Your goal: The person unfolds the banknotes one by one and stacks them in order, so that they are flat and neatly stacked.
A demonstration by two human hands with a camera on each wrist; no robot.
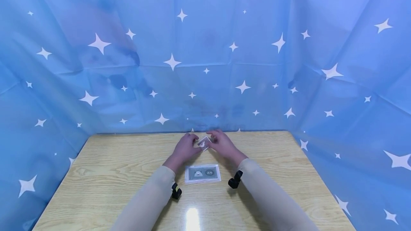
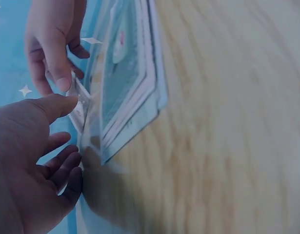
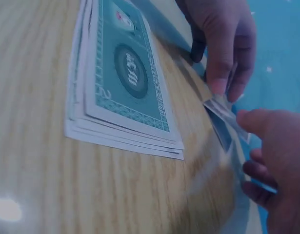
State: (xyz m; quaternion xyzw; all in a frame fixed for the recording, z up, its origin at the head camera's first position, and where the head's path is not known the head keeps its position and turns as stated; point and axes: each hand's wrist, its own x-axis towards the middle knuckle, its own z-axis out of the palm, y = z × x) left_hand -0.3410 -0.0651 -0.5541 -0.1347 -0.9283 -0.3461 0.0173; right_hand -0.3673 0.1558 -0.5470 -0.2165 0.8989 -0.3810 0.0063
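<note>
A small folded play banknote (image 1: 204, 142) is between my two hands near the far table edge. My left hand (image 1: 185, 148) pinches its left side, thumb on the near face. From the other side my right hand (image 1: 225, 148) grips it with the thumb, the fingers bent behind. In the right wrist view the folded note (image 3: 223, 117) shows an open fold, like a narrow V. Nearer to me lies a stack of green play banknotes (image 1: 203, 173), printed with a figure and a dark oval; its layered edges show in the right wrist view.
The wood-grain table (image 1: 112, 174) ends at the back against a blue curtain (image 1: 205, 81) with white stars, which also hangs along both sides. Black wrist cameras sit on both forearms, on either side of the stack. A bright glare spot lies on the near tabletop.
</note>
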